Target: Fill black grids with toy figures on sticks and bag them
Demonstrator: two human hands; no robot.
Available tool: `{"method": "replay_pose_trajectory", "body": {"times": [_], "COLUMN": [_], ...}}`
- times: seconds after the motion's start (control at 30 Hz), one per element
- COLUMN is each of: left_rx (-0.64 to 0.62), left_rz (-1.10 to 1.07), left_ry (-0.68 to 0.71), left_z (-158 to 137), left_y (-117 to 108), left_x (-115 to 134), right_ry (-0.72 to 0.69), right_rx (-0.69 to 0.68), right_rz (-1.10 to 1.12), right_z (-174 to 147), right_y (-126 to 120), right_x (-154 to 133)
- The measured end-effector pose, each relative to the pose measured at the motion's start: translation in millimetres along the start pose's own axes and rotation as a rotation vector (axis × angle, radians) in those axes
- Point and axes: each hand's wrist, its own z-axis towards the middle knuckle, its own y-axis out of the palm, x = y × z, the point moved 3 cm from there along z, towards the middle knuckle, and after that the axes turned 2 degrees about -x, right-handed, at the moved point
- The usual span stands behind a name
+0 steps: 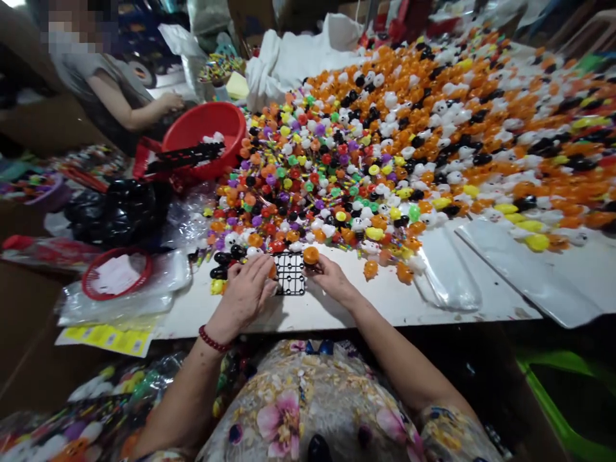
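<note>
A black plastic grid (290, 274) with round rings at its crossings lies at the front of the white table. Over its left side is my left hand (246, 289), fingers bent together and thumb at the grid's edge. A bit of orange shows by those fingertips; the hand hides most of it. At the grid's right edge, my right hand (333, 281) pinches a small orange pumpkin-like toy (310, 256), its underside dark. Loose black pieces (222, 259) lie just beyond my left hand. Two orange pieces (370, 269) rest to the right of my right hand.
A large heap of small colourful toys (332, 160) covers the table's (380, 305) back. Clear plastic bags (445, 273) lie at right. A red basin (235, 125) with black grids and a small red basket (88, 285) stand left. Another person (125, 109) sits at far left.
</note>
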Motion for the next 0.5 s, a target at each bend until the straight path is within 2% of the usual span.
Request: {"method": "replay_pose_trajectory", "body": {"times": [0.23, 0.37, 0.5], "left_rx": [-0.032, -0.021, -0.008], "left_rz": [-0.002, 0.010, 0.020], "left_ry": [-0.010, 0.005, 0.031], "left_z": [-1.1, -0.9, -1.1], "left_y": [-0.4, -1.6, -3.2], "left_x": [-0.9, -0.9, -0.9], "right_ry": [0.117, 0.034, -0.047], "right_rx": [-0.074, -0.059, -0.108], "right_rz": [0.076, -0.077, -0.289], "right_z": [40.9, 54.1, 57.7], "right_y": [33.3, 48.7, 54.7], "right_x": [11.0, 6.2, -0.6]}}
